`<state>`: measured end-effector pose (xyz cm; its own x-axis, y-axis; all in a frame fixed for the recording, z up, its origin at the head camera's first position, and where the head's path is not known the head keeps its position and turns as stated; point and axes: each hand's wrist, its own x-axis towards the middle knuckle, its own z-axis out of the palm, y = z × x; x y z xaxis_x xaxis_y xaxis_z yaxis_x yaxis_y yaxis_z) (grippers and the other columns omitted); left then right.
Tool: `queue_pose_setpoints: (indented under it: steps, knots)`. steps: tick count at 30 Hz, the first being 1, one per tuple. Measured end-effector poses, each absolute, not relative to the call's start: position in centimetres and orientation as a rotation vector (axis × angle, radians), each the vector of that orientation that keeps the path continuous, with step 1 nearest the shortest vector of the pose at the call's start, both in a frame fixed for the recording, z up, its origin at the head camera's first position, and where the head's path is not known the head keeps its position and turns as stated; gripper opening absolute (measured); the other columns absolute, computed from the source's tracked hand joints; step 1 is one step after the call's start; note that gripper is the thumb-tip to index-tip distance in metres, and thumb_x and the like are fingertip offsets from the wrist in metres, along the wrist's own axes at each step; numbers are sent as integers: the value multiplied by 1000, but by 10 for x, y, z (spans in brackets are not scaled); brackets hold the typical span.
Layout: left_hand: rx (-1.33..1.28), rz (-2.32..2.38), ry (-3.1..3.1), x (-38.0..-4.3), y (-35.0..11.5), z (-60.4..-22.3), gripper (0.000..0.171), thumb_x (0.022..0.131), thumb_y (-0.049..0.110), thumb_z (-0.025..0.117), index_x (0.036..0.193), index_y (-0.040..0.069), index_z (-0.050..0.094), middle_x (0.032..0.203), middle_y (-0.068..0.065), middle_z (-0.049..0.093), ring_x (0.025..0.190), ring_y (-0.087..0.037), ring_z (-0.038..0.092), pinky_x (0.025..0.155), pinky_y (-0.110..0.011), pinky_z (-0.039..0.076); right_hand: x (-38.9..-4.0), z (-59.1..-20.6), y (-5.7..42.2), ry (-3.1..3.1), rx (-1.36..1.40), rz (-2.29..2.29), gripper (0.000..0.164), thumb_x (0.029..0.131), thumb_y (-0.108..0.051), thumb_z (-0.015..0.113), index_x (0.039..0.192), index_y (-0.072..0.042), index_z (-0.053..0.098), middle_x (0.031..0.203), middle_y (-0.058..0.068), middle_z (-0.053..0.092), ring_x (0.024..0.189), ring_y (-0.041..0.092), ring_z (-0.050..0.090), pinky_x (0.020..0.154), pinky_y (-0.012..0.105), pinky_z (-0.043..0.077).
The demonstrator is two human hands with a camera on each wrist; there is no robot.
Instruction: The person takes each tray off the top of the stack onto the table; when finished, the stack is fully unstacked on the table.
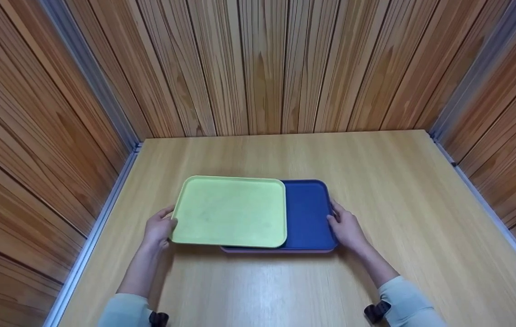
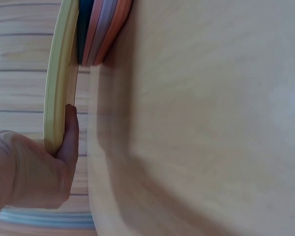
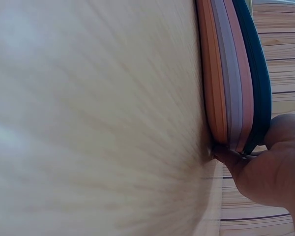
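A light yellow-green tray [image 1: 230,211] lies shifted left over a stack of trays, its left part overhanging the table. My left hand [image 1: 159,229] grips its left rim, thumb on top and fingers underneath, as the left wrist view shows. Topmost in the stack is a dark blue tray [image 1: 309,213], its right part uncovered. Beneath it, in the right wrist view, come a pink tray [image 3: 241,73], a lavender tray [image 3: 226,73] and an orange tray [image 3: 212,83] at the bottom. My right hand [image 1: 346,229] holds the stack's right end, thumb by the blue rim and fingers reaching down the side.
The stack stands on a light wooden table [image 1: 258,286]. Wood-plank walls [image 1: 262,68] rise at the back and both sides, with metal rails [image 1: 103,213] along the table's side edges. Shadows of the tray and left arm fall on the tabletop.
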<state>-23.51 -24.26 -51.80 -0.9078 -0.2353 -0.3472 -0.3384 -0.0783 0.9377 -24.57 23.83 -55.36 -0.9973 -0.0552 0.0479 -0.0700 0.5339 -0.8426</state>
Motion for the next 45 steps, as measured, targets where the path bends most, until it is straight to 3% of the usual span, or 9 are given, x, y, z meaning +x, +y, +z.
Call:
queue_pose_setpoints:
  steps: [4,10,21,30,35,42,45]
  knots:
    - [-663,2145,2102,-235,-256,-518,54,98,-8,44,151,-3,42,139,-33,52,85,-16,67,67,-28,58,-246,-553,238,-2738,113,1516,55,102,0,51,153,9,32,151,29,39,136,40,44,109,49,40]
    - [-726,2116,2141,-234,-275,-519,56,95,-8,46,151,-5,40,121,-24,59,78,-13,64,63,-26,57,-245,-552,238,-2754,89,1518,55,103,-1,50,154,8,31,152,30,39,138,39,41,110,50,39]
    - [-725,2064,2089,-233,-311,-521,58,102,-1,44,158,4,32,154,-28,38,90,-10,63,72,-24,57,-246,-553,239,-2773,83,1472,56,102,-2,51,154,8,32,151,29,39,139,38,40,112,50,36]
    - [-764,2094,2006,-229,-340,-535,59,103,1,45,159,7,28,143,-22,44,86,-8,62,77,-25,57,-245,-552,241,-2768,98,1484,56,103,-2,51,154,7,31,152,29,39,139,38,41,112,51,37]
    - [-772,2131,1976,-227,-355,-543,60,104,1,44,160,8,25,149,-19,41,87,-5,62,80,-24,57,-245,-552,239,-2770,88,1481,55,103,-3,51,153,8,32,151,29,39,139,38,41,112,51,37]
    - [-739,2089,2039,-224,-373,-549,61,104,3,40,161,9,18,163,-20,23,86,3,58,79,-19,54,-246,-553,239,-2783,92,1485,54,103,-1,49,152,12,31,151,32,37,137,42,41,111,51,38]
    - [-803,2080,2020,-224,-377,-549,61,104,5,42,161,12,21,160,-19,29,86,0,59,81,-20,55,-246,-553,239,-2785,98,1475,53,103,-1,49,152,12,31,152,32,37,138,42,41,112,51,37]
